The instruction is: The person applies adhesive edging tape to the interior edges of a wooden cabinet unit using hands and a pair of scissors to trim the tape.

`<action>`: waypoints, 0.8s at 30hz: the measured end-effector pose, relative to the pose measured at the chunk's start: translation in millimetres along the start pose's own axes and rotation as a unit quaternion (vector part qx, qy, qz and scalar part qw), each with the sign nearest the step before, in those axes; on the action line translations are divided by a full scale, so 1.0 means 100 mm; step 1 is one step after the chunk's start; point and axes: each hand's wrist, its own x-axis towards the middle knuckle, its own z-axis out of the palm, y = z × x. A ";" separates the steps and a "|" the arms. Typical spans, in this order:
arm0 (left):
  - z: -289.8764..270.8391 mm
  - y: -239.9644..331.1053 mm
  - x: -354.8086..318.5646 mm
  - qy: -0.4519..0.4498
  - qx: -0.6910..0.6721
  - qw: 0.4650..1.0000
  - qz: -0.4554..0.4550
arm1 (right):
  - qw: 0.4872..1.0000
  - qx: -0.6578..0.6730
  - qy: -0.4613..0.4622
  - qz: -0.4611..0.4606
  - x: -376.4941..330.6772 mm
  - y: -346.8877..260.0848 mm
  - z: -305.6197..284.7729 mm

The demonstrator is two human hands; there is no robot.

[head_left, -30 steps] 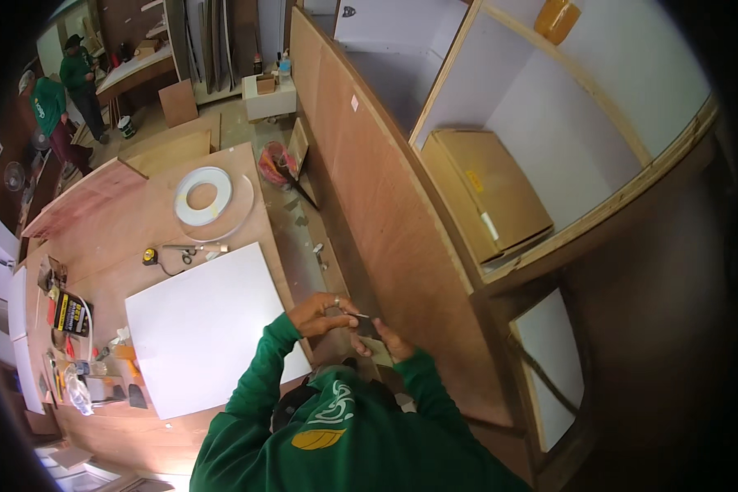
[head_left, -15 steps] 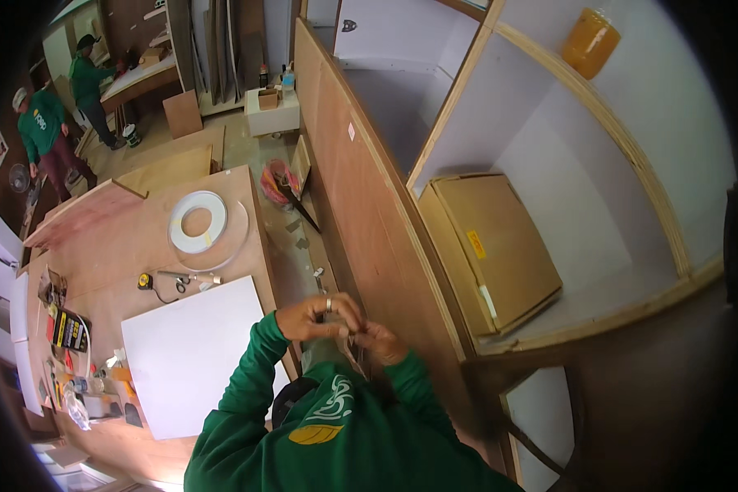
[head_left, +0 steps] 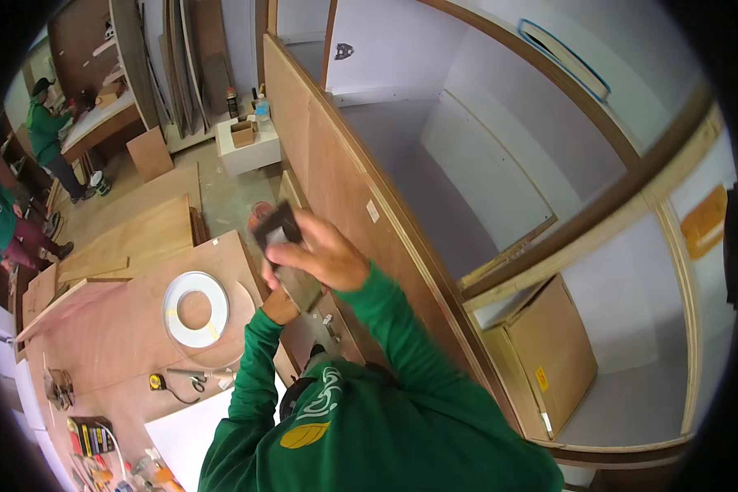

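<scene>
In front of my chest, my right hand (head_left: 332,254) grips a flat, dark, roughly rectangular piece (head_left: 276,223), thumb across its face. It is slightly blurred and its kind is unclear. A grey-brown flat part (head_left: 302,287) shows below the thumb; whether it belongs to the same piece I cannot tell. My left hand (head_left: 279,305) is close behind and below, mostly hidden by the right hand and the piece, so its fingers cannot be read. Both hands are above the gap between the wooden worktable (head_left: 123,328) and a long plywood panel (head_left: 328,148).
The table carries a white roll of edging (head_left: 213,330), a tape measure (head_left: 157,381), scissors (head_left: 197,384) and a white sheet (head_left: 190,439). On the right, a cabinet frame holds a cardboard box (head_left: 562,353). Two people (head_left: 47,131) in green are at the far left.
My hands were together with fingertips meeting; now the right hand is raised farther out, holding the dark flat piece, with the left mostly behind it. The view has shifted toward the cabinet.
</scene>
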 end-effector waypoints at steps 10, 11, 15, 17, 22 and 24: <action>-0.65 -0.60 0.13 0.027 -0.264 0.945 -0.191 | 0.927 -0.365 0.006 0.081 2.13 -0.64 -1.73; -0.73 -0.67 0.05 0.041 -0.233 0.951 -0.201 | 0.905 -0.415 -0.009 0.092 2.13 -0.69 -2.13; -1.02 -0.91 -0.33 0.136 -0.178 0.940 -0.258 | 0.899 -0.360 0.183 0.171 1.81 -0.85 -3.62; -1.15 -1.04 -0.38 0.168 -0.172 0.928 -0.285 | 0.868 -0.360 0.289 0.182 1.60 -0.99 -4.31; -1.49 -1.33 0.42 0.184 -0.107 0.936 -0.279 | 0.857 -0.379 0.259 0.232 1.51 -0.66 -5.38; -1.56 -1.41 1.20 0.159 -0.043 0.953 -0.255 | 0.870 -0.344 0.265 0.234 1.51 -0.50 -5.33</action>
